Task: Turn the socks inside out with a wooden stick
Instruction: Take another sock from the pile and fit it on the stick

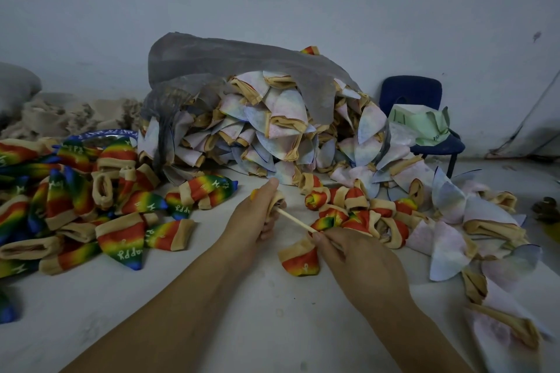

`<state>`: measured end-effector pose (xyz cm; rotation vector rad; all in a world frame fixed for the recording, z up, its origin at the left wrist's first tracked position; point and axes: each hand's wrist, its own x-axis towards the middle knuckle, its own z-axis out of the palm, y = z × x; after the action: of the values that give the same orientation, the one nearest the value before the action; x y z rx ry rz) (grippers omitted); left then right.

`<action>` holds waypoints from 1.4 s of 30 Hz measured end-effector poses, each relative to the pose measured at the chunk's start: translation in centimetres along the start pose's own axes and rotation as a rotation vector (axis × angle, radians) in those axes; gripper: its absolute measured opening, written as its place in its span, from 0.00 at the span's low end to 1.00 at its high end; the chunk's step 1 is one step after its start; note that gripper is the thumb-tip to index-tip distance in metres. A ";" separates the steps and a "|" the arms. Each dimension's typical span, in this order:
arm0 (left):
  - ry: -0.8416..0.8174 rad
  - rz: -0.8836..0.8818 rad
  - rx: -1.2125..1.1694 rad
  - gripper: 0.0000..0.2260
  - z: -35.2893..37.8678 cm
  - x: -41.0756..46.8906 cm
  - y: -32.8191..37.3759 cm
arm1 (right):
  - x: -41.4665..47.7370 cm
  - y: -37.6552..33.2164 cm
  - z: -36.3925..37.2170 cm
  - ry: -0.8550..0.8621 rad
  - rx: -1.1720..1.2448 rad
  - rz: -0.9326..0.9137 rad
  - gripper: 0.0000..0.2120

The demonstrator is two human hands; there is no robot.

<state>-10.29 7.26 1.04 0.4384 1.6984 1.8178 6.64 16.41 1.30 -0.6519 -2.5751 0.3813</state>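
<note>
My left hand (pixel 257 215) grips a bunched sock (pixel 277 200) with a tan cuff, held just above the white floor. A thin wooden stick (pixel 295 221) runs from inside that sock down and right to my right hand (pixel 360 263), which pinches its near end. Most of the held sock is hidden by my fingers. A rainbow sock (pixel 300 260) with a tan cuff lies on the floor right beside my right hand.
A heap of rainbow socks (pixel 78 206) covers the floor at left. A grey plastic bag (pixel 230 63) spills pale inside-out socks (pixel 272 127) behind. More pale socks (pixel 472 221) trail along the right. A dark blue chair (pixel 412 94) stands by the wall.
</note>
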 end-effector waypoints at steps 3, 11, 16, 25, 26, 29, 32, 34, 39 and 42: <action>0.058 0.027 0.122 0.25 -0.4 0.0 0.1 | 0.0 0.0 0.0 -0.003 0.010 0.007 0.19; -0.069 -0.055 -0.630 0.24 -1.3 -0.1 0.7 | 0.0 0.1 -0.3 0.032 0.040 0.026 0.21; -0.139 -0.051 -0.549 0.22 -0.6 -0.6 0.6 | 0.0 -0.3 -0.1 -0.009 0.039 0.002 0.19; -0.108 0.001 -0.286 0.21 0.5 -0.8 0.0 | -0.1 -0.7 0.0 -0.049 0.034 0.058 0.19; -0.100 0.016 -0.252 0.22 0.5 -0.8 0.0 | -0.1 -0.8 0.0 -0.048 0.038 0.061 0.19; -0.095 0.045 -0.161 0.22 0.4 -0.8 0.0 | -0.2 -0.8 -0.1 -0.048 0.027 0.057 0.19; -0.107 0.035 -0.047 0.25 0.4 -1.0 0.1 | -0.2 -0.9 -0.1 -0.062 0.000 0.062 0.18; -0.078 0.043 0.082 0.27 0.4 -1.1 0.2 | -0.3 -1.2 0.0 -0.058 -0.009 0.073 0.18; 0.060 0.099 0.412 0.31 0.4 -1.0 0.2 | -0.3 -1.2 0.2 -0.053 -0.029 0.072 0.19; 0.054 0.085 0.343 0.32 0.3 -1.0 0.3 | -0.4 -1.3 0.2 -0.034 -0.020 0.070 0.18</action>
<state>-9.36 6.85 1.52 0.6160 2.0664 1.6086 6.32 15.07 1.43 -0.7506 -2.5966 0.3926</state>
